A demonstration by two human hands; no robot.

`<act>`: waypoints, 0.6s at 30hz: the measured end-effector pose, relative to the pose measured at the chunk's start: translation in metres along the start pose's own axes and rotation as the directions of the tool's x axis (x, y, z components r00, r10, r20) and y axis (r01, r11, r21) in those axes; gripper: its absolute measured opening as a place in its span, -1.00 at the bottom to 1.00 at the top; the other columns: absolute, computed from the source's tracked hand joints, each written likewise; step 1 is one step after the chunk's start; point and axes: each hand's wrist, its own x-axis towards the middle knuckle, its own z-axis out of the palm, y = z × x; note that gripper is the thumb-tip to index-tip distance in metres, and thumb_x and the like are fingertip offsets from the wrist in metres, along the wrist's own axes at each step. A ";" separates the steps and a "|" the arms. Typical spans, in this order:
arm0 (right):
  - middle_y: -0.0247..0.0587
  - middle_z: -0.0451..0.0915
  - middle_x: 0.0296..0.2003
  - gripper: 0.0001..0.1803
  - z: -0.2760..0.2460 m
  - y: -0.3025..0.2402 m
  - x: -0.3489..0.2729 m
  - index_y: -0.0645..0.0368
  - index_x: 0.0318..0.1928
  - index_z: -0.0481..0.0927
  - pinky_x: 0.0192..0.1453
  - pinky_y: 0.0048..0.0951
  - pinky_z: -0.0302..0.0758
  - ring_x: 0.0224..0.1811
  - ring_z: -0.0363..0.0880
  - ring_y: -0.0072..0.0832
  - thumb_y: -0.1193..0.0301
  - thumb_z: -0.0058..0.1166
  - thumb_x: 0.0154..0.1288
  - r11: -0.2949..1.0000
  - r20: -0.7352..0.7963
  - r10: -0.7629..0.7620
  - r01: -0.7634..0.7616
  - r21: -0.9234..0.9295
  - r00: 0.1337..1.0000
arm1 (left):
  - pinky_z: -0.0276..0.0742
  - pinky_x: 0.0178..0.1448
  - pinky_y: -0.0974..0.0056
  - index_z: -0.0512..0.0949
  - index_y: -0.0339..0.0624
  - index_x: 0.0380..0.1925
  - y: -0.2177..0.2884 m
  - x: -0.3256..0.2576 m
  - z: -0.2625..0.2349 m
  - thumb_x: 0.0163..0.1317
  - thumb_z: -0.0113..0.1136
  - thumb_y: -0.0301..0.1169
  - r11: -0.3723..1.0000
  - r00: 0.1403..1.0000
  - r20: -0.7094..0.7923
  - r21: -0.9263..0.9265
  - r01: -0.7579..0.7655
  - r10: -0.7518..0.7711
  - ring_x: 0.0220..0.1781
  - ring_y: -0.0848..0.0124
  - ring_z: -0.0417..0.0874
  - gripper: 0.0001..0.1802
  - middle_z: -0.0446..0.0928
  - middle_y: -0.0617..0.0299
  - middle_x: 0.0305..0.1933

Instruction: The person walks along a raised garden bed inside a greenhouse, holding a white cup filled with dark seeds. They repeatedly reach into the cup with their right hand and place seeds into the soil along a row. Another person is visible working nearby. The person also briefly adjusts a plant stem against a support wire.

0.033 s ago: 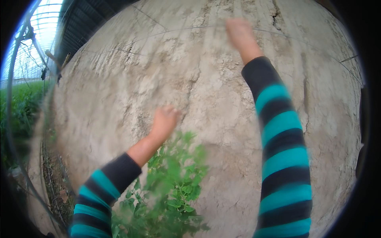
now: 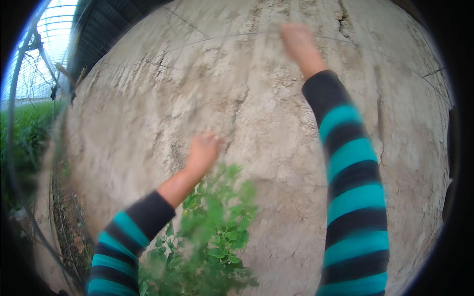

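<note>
My right hand (image 2: 298, 40) is raised high in front of the earthen wall, its fingers curled closed at the level of a thin wire (image 2: 237, 34). The wire passes behind or through that hand; I cannot tell which. Lower and to the left, my left hand (image 2: 204, 148) is also closed, just above the top of a leafy green plant (image 2: 217, 212). Anything pinched in either hand is too small or blurred to make out. Both arms wear black and teal striped sleeves.
A rough, cracked earthen wall (image 2: 286, 148) fills most of the view. On the left stand a metal frame pole (image 2: 11, 133) and more greenery (image 2: 29, 128), beneath a translucent curved greenhouse roof (image 2: 54, 24). Dry soil and stems (image 2: 66, 232) lie at lower left.
</note>
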 end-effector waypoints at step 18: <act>-0.10 0.58 -0.41 -0.91 0.000 -0.029 -0.047 0.17 -0.39 0.61 -0.16 -0.14 0.47 -0.34 0.51 -0.10 0.43 0.13 0.10 0.811 -0.478 0.165 0.157 0.563 0.863 | 0.11 -0.61 0.45 0.55 -0.37 -0.34 -0.030 0.026 0.038 0.33 -0.04 -0.44 0.986 0.993 0.099 -0.149 0.078 -0.064 -0.69 0.64 0.21 -0.78 0.34 0.41 -0.68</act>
